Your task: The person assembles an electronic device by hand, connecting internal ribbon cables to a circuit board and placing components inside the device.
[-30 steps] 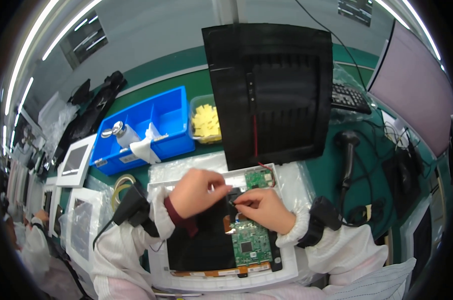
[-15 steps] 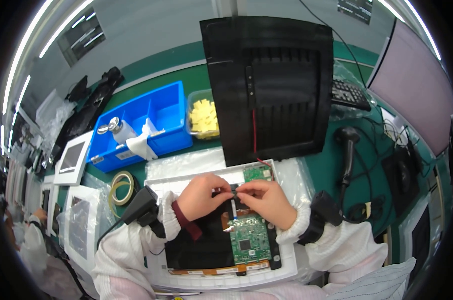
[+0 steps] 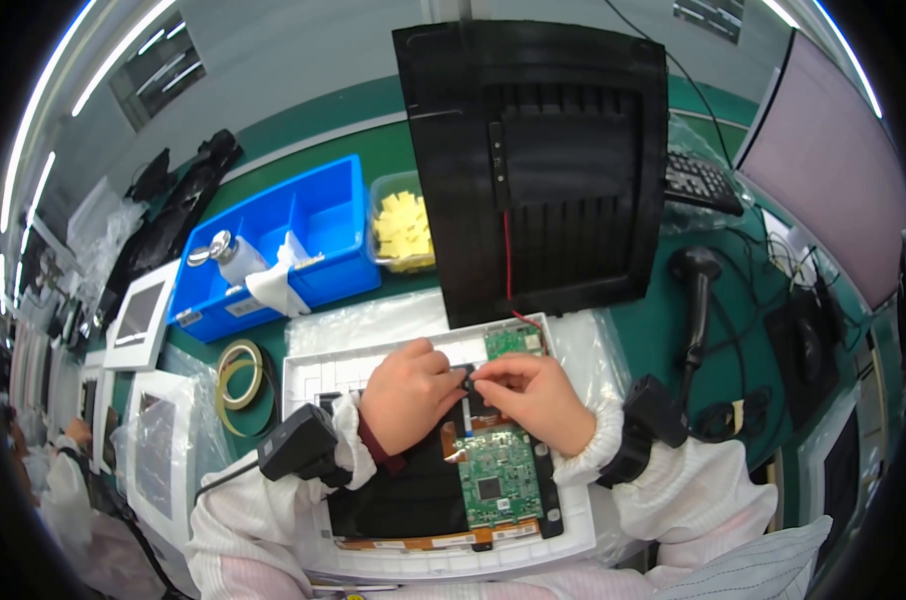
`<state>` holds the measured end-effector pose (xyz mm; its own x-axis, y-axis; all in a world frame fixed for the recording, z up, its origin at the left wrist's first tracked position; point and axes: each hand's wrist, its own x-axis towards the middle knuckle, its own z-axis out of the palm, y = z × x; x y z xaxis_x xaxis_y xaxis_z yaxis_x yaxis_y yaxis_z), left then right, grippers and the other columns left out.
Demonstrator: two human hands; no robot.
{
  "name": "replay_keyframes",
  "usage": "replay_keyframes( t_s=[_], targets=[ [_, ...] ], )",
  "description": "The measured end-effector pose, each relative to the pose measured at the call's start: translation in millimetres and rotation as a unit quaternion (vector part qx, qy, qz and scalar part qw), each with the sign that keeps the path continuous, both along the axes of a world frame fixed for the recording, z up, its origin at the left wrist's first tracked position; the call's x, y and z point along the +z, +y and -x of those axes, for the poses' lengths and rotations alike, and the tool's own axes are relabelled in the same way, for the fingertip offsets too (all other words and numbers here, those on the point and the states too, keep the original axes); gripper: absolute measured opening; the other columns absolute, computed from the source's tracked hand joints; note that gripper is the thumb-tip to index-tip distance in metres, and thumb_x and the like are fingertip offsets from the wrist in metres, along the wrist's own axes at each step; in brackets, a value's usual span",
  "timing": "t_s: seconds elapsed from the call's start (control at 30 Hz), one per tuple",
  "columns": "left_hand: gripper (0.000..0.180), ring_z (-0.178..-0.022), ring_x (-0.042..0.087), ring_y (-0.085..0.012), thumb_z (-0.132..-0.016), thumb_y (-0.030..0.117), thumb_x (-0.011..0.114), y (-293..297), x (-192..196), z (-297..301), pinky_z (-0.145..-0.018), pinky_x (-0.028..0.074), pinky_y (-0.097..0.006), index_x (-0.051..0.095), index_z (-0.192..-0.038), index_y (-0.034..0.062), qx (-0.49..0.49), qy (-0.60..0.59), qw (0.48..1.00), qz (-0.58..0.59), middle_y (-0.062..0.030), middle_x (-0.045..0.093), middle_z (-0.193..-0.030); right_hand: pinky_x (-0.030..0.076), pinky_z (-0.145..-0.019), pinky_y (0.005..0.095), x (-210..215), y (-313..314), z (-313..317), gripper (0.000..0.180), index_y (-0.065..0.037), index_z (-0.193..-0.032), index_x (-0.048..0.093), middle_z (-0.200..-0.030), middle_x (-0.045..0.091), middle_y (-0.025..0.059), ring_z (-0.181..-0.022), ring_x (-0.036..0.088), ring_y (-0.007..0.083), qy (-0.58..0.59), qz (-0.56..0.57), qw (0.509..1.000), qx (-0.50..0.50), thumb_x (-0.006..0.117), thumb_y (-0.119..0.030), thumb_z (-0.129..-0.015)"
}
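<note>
A white device frame [image 3: 308,372] lies face down in front of me, with a black panel [image 3: 413,495] and a green circuit board [image 3: 493,480] inside it. My left hand [image 3: 405,392] and my right hand [image 3: 533,392] meet above the board, fingertips pinching a small black strip [image 3: 467,374] between them. A smaller green board [image 3: 513,342] sits at the frame's top right. A black back cover [image 3: 543,170] stands tilted up behind the frame, joined to it by a red wire [image 3: 508,270].
A blue bin [image 3: 293,235] with a metal bottle and white cloth stands at back left, next to a clear tub of yellow pads [image 3: 403,228]. A tape roll [image 3: 241,372] lies left of the frame. A black scanner [image 3: 698,300], keyboard [image 3: 698,182] and cables are on the right.
Both hands have shifted slightly toward the frame's top right and drawn together on the small black strip. The back cover and boards have not moved.
</note>
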<state>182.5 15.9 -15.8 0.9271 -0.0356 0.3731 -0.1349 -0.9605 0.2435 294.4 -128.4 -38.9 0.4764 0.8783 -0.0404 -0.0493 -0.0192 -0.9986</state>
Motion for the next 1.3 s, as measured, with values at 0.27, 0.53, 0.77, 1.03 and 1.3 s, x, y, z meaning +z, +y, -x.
replay_keyframes(
  t_s=[0.27,0.53,0.77,1.03,1.3],
  targets=[
    [0.014,-0.071,0.05,-0.0219,-0.067,0.011,0.064,0,2,6,-0.061,0.044,-0.032,0.065,-0.079,0.0044,-0.032,0.0,0.999,-0.032,-0.005,0.053,-0.07,0.047,-0.06,0.0184,1,-1,1,0.012,0.002,-0.092,0.061,-0.079,0.061,0.0026,-0.07,0.057,0.0063,0.01,-0.002,1.0,-0.005,0.06,-0.004,-0.081],
    [0.022,-0.074,0.049,-0.0208,-0.07,0.016,0.063,5,5,14,-0.064,0.04,-0.032,0.066,-0.09,0.008,-0.061,0.052,0.996,-0.027,-0.0027,0.051,-0.074,0.046,-0.057,0.0187,3,-1,1,0.012,0.001,-0.092,0.061,-0.078,0.061,0.0021,-0.067,0.056,0.0057,0.014,-0.001,1.0,-0.003,0.06,-0.005,-0.082],
    [0.026,-0.077,0.048,-0.0201,-0.071,0.017,0.063,10,7,23,-0.067,0.039,-0.032,0.066,-0.096,0.0127,-0.075,0.077,0.993,-0.043,-0.0022,0.049,-0.077,0.045,-0.057,0.0183,3,-2,2,0.012,0.0,-0.092,0.061,-0.078,0.06,0.0015,-0.065,0.055,0.0059,0.009,-0.01,1.0,-0.007,0.06,-0.004,-0.082],
    [0.025,-0.081,0.05,-0.0212,-0.069,0.016,0.065,7,3,29,-0.07,0.041,-0.033,0.066,-0.094,0.0117,-0.062,0.074,0.995,0.011,-0.0035,0.052,-0.082,0.044,-0.055,0.0176,7,-2,2,0.01,0.001,-0.09,0.062,-0.077,0.06,0.0012,-0.064,0.054,0.0051,-0.002,-0.001,1.0,-0.005,0.06,-0.004,-0.081],
    [0.021,-0.084,0.051,-0.0217,-0.065,0.014,0.068,4,10,50,-0.072,0.042,-0.033,0.065,-0.086,0.0104,-0.03,0.041,0.999,0.011,-0.0033,0.055,-0.087,0.046,-0.06,0.0191,9,-2,1,0.01,0.004,-0.087,0.063,-0.083,0.061,0.0055,-0.07,0.057,0.0079,0.004,0.012,1.0,-0.001,0.06,-0.002,-0.08]
  ],
)
